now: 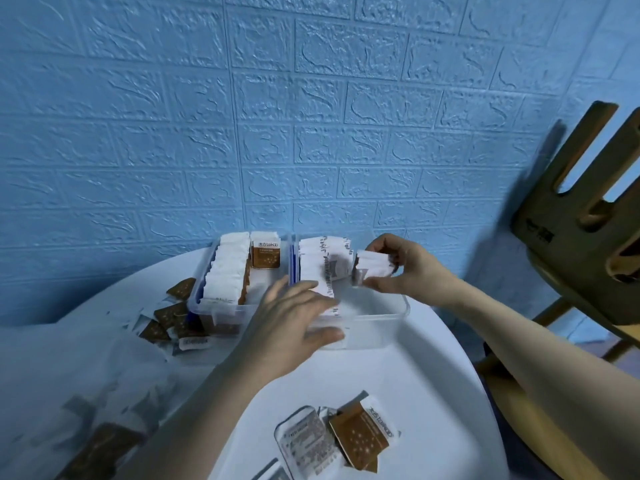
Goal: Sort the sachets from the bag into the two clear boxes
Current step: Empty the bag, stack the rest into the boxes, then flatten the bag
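Over the right clear box (pixel 388 317), right hand (pixel 408 268) fingers pinching blurred, probably white sachets (pixel 375 263); left hand (pixel 294 323) flat, fingers relaxed.

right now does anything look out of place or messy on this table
Yes. Loose sachets lie scattered near the table's front edge, and more brown ones spill beside the left box, outside both boxes. The right hand holds a small stack over the right box.

I see two clear glossy plastic boxes (pixel 381 317), shiny brown-and-white foil-like sachets (pixel 360 436), a smooth matt white table (pixel 398 379), and a rough embossed blue wall (pixel 311 98).
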A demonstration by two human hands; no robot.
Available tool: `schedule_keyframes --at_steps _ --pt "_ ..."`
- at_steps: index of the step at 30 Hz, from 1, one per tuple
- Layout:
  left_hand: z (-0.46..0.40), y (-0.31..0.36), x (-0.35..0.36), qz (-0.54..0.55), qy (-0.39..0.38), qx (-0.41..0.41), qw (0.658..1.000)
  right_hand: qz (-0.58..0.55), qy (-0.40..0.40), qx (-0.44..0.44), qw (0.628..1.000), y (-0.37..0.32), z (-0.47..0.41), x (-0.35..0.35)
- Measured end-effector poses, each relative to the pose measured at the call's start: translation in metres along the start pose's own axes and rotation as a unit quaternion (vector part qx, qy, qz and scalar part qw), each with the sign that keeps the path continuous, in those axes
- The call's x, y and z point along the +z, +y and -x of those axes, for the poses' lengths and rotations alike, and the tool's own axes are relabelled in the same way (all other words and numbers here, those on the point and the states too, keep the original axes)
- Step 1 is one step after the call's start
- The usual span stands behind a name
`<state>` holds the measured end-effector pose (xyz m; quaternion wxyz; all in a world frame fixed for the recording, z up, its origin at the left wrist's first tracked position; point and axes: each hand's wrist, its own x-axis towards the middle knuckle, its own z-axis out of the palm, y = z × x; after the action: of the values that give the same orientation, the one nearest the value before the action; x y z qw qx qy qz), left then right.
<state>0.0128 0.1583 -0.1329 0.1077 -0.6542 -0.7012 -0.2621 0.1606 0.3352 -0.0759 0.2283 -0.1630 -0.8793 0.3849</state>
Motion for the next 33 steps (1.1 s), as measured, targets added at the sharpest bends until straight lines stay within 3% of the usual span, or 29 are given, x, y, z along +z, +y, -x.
schedule_keyframes --at_steps 5,9,15,22,33 --pt "-0.001 -0.006 0.012 0.024 0.055 0.018 0.998 0.129 -0.038 0.057 0.989 0.034 -0.042 0.002" --pt "-0.001 -0.008 0.016 0.044 0.05 0.016 0.998 0.274 -0.064 0.032 0.959 0.032 -0.064 0.011" --pt "0.0 -0.01 0.018 0.061 0.057 0.022 0.996 0.23 -0.118 0.082 0.962 0.025 -0.075 0.029" --pt "0.001 -0.01 0.02 0.067 0.067 0.02 0.995 0.316 -0.159 0.116 0.928 0.025 -0.082 0.034" --pt "0.002 -0.009 0.019 0.078 0.066 0.015 0.995 0.401 -0.06 0.053 0.913 0.03 -0.079 0.037"
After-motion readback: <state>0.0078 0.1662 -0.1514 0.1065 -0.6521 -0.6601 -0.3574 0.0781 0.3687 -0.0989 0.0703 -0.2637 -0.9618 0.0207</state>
